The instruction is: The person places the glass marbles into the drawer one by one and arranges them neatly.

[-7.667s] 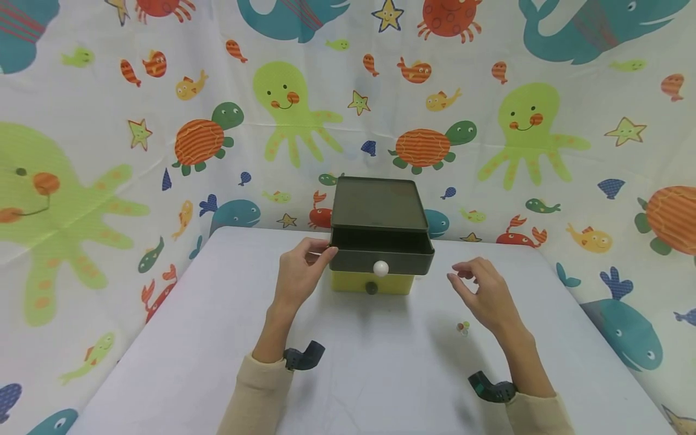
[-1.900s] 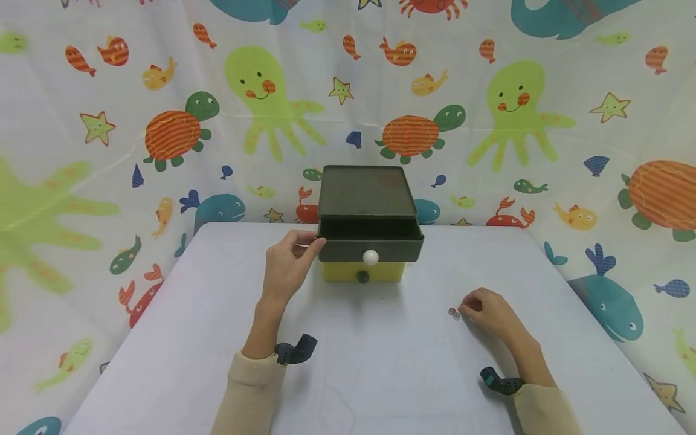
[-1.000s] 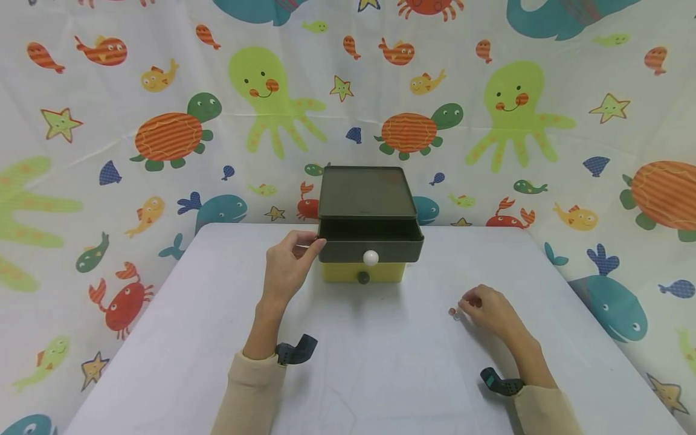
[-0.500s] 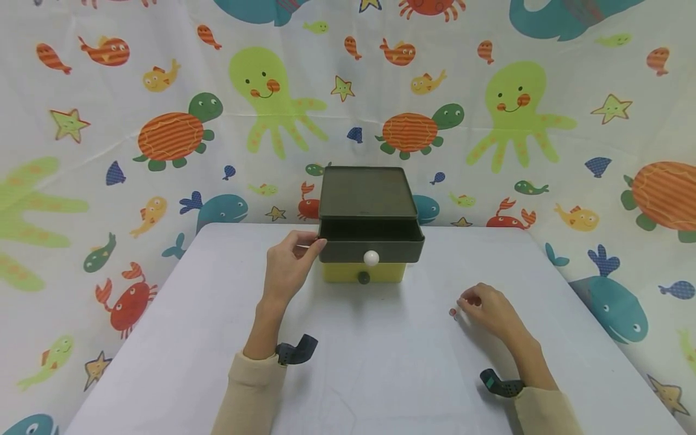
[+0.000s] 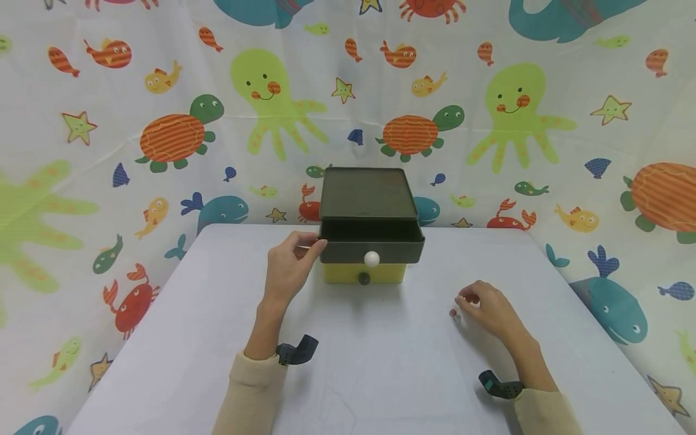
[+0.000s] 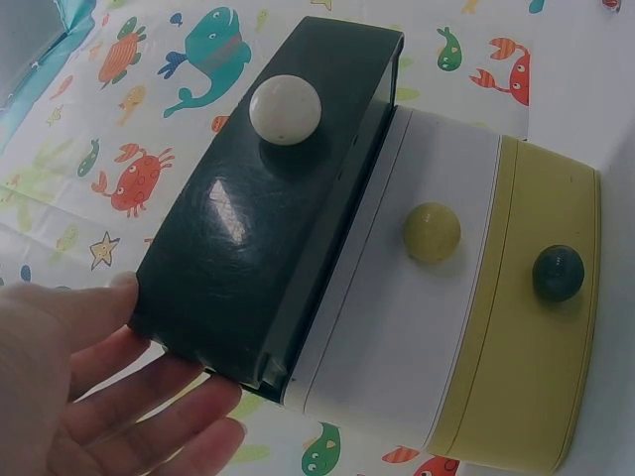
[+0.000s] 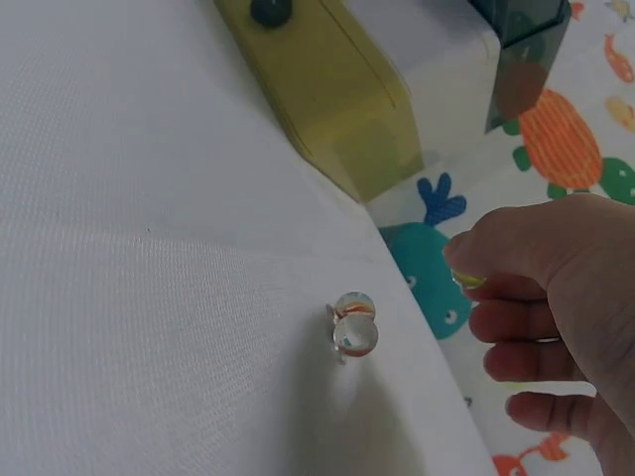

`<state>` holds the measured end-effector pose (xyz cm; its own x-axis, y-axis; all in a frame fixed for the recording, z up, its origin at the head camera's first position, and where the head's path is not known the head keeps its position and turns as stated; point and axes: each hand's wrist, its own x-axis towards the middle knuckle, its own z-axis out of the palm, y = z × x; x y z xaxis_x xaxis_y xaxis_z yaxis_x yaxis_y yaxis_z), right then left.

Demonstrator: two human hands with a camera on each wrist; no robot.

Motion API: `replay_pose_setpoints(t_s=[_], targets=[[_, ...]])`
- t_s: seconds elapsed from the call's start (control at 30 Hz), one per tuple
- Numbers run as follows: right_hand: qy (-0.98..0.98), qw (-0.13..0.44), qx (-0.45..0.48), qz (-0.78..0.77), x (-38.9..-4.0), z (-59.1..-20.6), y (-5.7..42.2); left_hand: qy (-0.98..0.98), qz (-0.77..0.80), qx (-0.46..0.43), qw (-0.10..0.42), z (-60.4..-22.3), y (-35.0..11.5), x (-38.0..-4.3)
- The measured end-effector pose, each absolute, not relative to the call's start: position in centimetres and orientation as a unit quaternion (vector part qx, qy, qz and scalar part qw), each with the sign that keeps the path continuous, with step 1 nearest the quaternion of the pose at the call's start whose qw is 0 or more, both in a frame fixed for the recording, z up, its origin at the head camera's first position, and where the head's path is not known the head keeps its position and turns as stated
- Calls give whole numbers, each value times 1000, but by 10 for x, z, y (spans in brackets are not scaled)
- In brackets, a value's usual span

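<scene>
A small chest of drawers stands at the back of the white table with its dark green top drawer pulled out. My left hand holds that drawer's left front corner, thumb on the front and fingers around the side, as the left wrist view shows. To the right, my right hand is raised over the table and pinches a small yellowish glass marble between thumb and forefinger. Two clear glass marbles with coloured swirls lie close together on the table, just left of that hand.
Below the open drawer are a white drawer with a yellow knob and a yellow one with a dark green knob, both closed. A sea-animal print curtain hangs behind the table.
My right hand came down to the marbles, took the yellowish one and has since risen slightly, away from the others. My left hand keeps its hold on the drawer, which stays out.
</scene>
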<state>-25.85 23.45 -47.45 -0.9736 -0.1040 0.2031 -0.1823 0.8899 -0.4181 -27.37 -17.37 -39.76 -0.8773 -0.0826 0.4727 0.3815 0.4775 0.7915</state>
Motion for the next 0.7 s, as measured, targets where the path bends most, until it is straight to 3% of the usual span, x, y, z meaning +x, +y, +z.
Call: replay_pose_setpoints(t_s=[0.7], targets=[[-960,146,121,209,-251,-455,224,-827,-504,-88,233,-397,-171,-271]])
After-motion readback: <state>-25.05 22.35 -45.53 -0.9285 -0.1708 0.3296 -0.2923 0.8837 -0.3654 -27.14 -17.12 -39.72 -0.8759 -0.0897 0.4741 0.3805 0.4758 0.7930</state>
